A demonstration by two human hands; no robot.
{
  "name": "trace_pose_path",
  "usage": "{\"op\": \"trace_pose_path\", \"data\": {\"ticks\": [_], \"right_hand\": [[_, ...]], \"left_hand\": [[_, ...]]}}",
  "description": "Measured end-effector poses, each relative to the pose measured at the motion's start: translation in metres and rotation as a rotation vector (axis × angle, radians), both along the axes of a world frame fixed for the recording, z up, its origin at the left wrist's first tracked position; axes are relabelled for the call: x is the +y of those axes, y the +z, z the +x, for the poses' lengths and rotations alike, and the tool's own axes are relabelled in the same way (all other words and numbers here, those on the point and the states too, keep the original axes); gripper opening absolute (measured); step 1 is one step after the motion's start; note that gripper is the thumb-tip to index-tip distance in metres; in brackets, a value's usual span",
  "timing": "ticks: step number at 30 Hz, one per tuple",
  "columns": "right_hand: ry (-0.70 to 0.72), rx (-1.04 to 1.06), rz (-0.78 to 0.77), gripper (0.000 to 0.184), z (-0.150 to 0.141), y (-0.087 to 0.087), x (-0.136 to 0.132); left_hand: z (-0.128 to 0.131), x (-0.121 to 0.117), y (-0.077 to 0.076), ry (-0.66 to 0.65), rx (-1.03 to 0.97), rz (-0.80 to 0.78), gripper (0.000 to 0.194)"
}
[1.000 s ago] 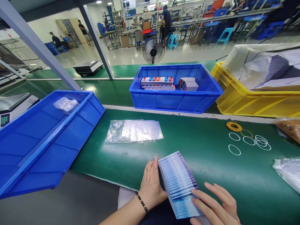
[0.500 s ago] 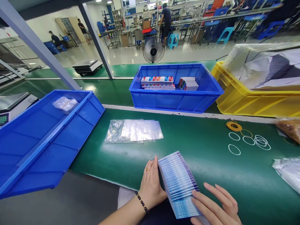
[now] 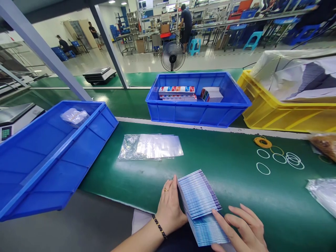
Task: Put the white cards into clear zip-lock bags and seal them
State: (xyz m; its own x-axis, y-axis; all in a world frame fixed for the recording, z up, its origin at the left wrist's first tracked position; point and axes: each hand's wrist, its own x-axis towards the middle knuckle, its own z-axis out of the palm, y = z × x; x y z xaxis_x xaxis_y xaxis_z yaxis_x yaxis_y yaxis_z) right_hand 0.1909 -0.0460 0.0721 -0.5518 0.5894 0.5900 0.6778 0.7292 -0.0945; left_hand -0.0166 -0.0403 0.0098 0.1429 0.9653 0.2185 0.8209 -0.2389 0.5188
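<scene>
A long stack of thin blue-and-white printed pieces (image 3: 199, 194), seen edge-on and fanned in steps, is tilted over the table's front edge. My left hand (image 3: 170, 203) is closed along the left side of the stack, with a ring and a beaded bracelet showing. My right hand (image 3: 240, 227) lies at the stack's lower right. Its index fingertip touches the step between the upper and lower part, the thumb is by the near end, and the other fingers are spread. Whether the pieces are cards or folded leaflets, I cannot tell.
Clear plastic bags (image 3: 157, 146) lie on the green table (image 3: 223, 157). White bands (image 3: 263, 168) and yellow rubber bands (image 3: 262, 142) lie to the right. A blue bin (image 3: 196, 113) holds printed stacks. Another blue bin (image 3: 65, 157) leans left; a yellow crate (image 3: 288, 115) stands right.
My right index finger has moved up and left along the stack. The several loose steps near the middle have merged into one step. My left hand keeps its hold.
</scene>
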Motion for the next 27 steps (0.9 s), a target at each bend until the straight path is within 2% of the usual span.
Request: {"op": "trace_pose_path", "data": {"ticks": [7, 16, 27], "right_hand": [[-0.001, -0.006, -0.018, 0.047, 0.002, -0.003, -0.001], [-0.013, 0.070, 0.025, 0.030, -0.005, 0.003, 0.000], [0.023, 0.019, 0.039, 0.031, -0.003, 0.007, 0.000]], "left_hand": [[-0.001, 0.000, -0.002, -0.010, 0.010, -0.026, 0.103], [0.000, -0.001, -0.001, 0.001, 0.019, -0.022, 0.101], [0.001, 0.000, 0.000, 0.010, 0.001, 0.005, 0.103]]}}
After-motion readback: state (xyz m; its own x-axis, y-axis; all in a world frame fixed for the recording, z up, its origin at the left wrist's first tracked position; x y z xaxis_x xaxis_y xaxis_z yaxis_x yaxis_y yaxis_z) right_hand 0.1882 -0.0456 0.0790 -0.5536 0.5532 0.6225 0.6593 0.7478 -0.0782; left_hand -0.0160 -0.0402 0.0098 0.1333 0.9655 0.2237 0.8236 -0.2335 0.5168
